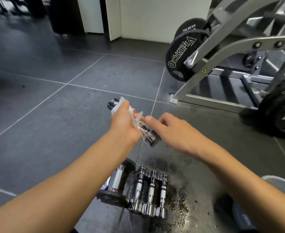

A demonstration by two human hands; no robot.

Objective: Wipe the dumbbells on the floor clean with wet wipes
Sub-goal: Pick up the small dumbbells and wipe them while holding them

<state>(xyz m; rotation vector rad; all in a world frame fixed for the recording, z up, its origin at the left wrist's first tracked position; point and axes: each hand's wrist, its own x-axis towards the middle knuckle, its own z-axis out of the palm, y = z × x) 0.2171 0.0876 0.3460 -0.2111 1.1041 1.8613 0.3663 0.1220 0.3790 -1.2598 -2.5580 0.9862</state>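
A small chrome dumbbell (149,136) is held up off the floor, slanting from far left to near right. My left hand (124,122) is wrapped around its handle with a white wet wipe (135,115) between palm and metal. My right hand (170,130) touches the dumbbell's near end, fingers partly curled; its grip is partly hidden. On the floor below lie three small chrome dumbbells (151,190) side by side and a larger black-ended dumbbell (116,180) to their left.
A grey weight machine frame (222,52) with black Olympia plates (180,52) stands at the right. Another black plate (281,111) leans at far right. The dark tiled floor (54,106) looks wet around the lying dumbbells.
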